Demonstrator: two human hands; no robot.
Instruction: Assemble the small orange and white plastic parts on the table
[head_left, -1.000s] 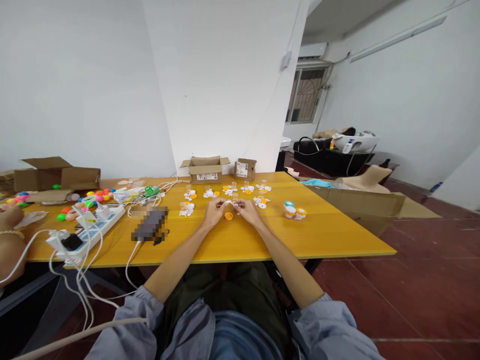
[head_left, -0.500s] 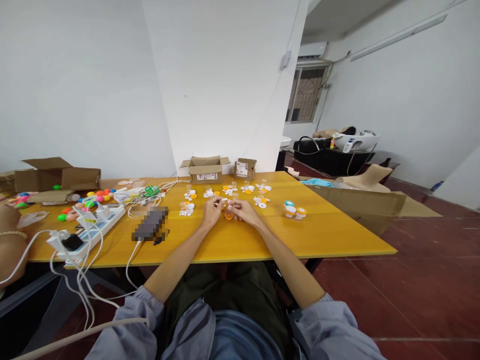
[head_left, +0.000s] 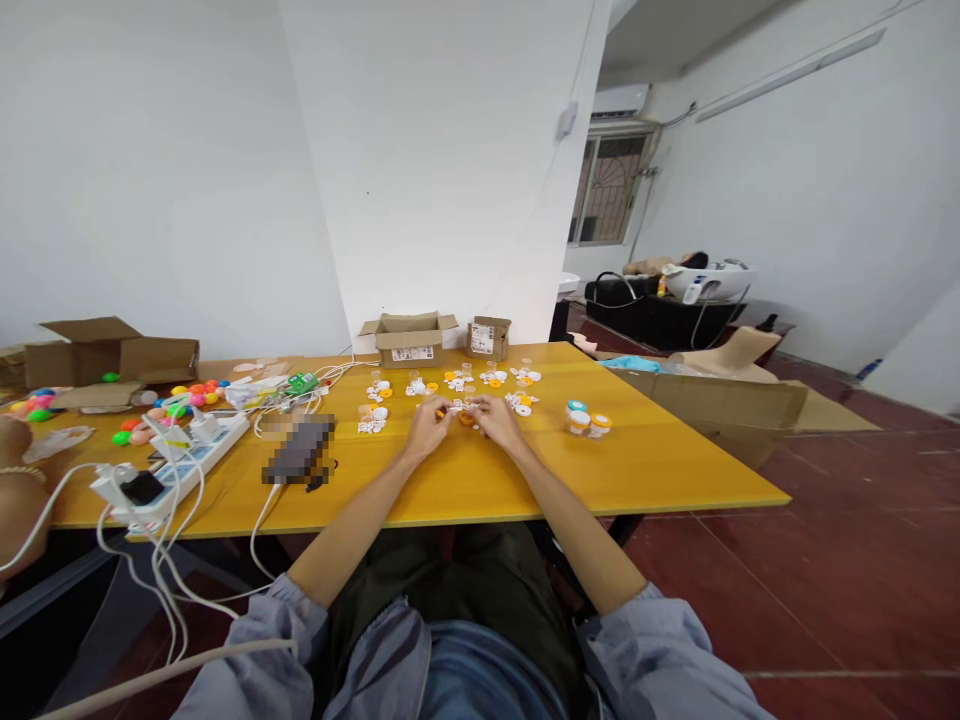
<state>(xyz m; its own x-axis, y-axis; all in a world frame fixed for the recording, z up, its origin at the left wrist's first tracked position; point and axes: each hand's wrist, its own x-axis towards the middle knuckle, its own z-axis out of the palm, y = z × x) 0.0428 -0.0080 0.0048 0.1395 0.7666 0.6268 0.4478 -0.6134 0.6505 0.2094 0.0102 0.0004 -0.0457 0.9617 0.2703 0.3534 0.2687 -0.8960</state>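
My left hand (head_left: 429, 428) and my right hand (head_left: 495, 421) come close together over the middle of the table, fingers curled into pinches. Small white pieces (head_left: 456, 405) show between the fingertips. Whether they are held or lie behind the hands I cannot tell. An orange lid or ring (head_left: 466, 418) sits right beside my right fingertips. Around my hands lie piles of little white parts (head_left: 371, 426) with orange rings and clear cups. To the right stand small clear jars with a teal lid (head_left: 576, 407) and an orange lid (head_left: 599, 421).
Cardboard boxes (head_left: 409, 342) stand along the wall at the back. On the left are a power strip (head_left: 191, 470) with white cables, a pixelated dark device (head_left: 300, 448) and coloured balls (head_left: 199, 390). Another person's arm (head_left: 19, 490) rests at the far left edge.
My hands have lowered slightly and their fingertips have shifted around the small pieces. The clear cup with orange seen between them earlier now shows only as an orange round.
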